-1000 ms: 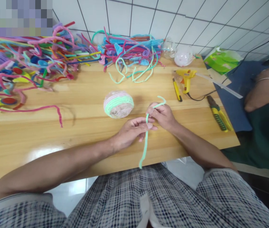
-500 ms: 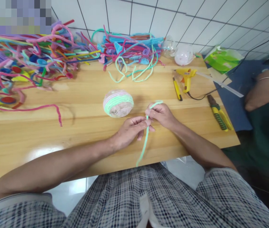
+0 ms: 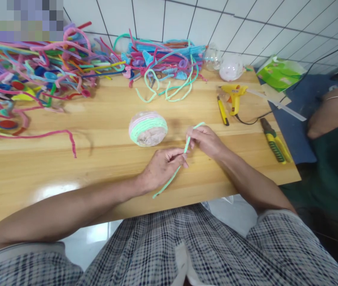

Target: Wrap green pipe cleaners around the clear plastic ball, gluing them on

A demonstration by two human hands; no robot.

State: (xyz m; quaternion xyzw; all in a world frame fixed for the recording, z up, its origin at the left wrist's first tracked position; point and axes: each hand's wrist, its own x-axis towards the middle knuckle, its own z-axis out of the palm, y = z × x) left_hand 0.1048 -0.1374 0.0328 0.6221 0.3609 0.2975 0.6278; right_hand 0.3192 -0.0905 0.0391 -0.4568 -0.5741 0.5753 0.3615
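A light green pipe cleaner (image 3: 169, 182) runs between my two hands, its lower end slanting down to the left above the table. My left hand (image 3: 164, 167) pinches it near the middle between thumb and finger. Higher up, my right hand (image 3: 206, 139) grips it close to the upper end, which sticks out past the fingers. Just beyond my left hand, touched by neither hand, rests a clear ball (image 3: 148, 129) partly wrapped in pink and green pipe cleaner; its near side is bare.
Many coloured pipe cleaners (image 3: 52, 75) are heaped at the back left. Clear balls (image 3: 231, 68) stand by the wall. To the right lie a yellow glue gun (image 3: 234, 95), a cutter knife (image 3: 223, 111) and pliers (image 3: 273, 141). Another person (image 3: 335, 159) sits past the table's right edge.
The pipe cleaner's lower end has swung left and up. My left hand has moved slightly left and down, my right hand slightly right, so they are farther apart.
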